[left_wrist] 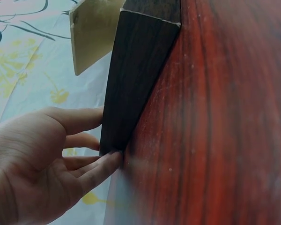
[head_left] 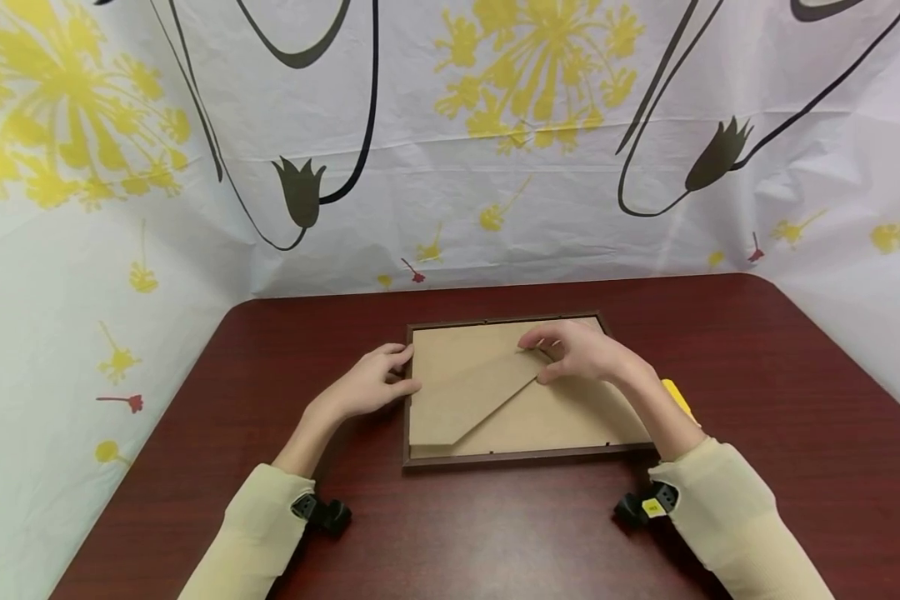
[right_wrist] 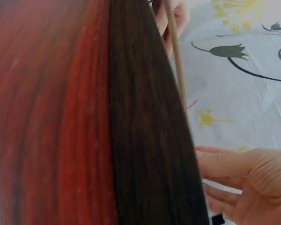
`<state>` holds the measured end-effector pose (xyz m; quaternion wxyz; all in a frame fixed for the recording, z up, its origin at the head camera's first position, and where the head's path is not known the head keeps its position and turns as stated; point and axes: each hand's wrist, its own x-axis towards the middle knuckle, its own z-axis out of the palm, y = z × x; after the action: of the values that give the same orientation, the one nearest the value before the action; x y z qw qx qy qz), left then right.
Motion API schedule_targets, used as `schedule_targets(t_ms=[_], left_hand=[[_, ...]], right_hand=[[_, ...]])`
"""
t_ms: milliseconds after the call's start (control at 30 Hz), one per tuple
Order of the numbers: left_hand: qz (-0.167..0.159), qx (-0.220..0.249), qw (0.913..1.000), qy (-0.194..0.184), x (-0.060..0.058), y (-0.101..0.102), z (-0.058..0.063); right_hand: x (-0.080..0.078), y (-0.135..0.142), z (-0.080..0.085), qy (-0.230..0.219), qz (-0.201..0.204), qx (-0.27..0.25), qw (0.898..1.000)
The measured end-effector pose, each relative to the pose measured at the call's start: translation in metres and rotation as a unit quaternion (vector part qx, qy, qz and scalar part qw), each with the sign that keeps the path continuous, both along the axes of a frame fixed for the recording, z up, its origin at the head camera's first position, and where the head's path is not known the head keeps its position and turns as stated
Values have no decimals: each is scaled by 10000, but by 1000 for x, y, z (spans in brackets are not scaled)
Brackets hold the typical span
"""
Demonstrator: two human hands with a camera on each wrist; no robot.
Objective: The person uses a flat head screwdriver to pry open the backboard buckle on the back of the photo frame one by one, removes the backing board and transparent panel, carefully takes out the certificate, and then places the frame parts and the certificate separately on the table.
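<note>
A dark wood picture frame point(head_left: 450, 462) lies back up on the table, its tan backing board point(head_left: 570, 417) showing. From the backing rises a tan stand flap point(head_left: 472, 392), its wide end tilted up towards the left; that end also sticks out beyond the frame in the left wrist view. My left hand point(head_left: 378, 379) holds the frame's left edge, thumb above and fingers along the side. At the flap's narrow end, my right hand point(head_left: 581, 354) pinches it between thumb and fingers. Part of the board is hidden under the right hand and forearm.
A yellow object point(head_left: 677, 398) lies beside the frame's right side, partly behind my right forearm. The dark red table point(head_left: 525, 533) reaches back to a white patterned cloth point(head_left: 450, 208). Small metal tabs point(head_left: 607, 443) stand along the frame's inner edge.
</note>
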<state>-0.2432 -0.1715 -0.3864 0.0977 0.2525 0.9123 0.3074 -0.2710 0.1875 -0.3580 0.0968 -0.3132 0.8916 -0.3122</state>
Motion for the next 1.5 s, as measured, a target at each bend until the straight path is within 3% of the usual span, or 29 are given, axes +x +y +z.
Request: schedule_targets(t_ms=[400,733,967,1367,1500], left_hand=[[23,-40,10000,-67,2,-2,1],[32,-5,10000,-69,2,-3,-1],[-21,-86,10000,-2,2,-1,0],[-32,-288,9990,340,0,4,-1],[19,-326,9991,261,-1,4,-3]], right_hand=[[-8,5,-12,239,269,-107,9993],[-9,1,-9,1093,307,235,9933],[-8,2,-4,1352,463,189,9896],[-10,14,-1,1821,401,447,9814],[-12,22,-4,1840,284,504,9812]])
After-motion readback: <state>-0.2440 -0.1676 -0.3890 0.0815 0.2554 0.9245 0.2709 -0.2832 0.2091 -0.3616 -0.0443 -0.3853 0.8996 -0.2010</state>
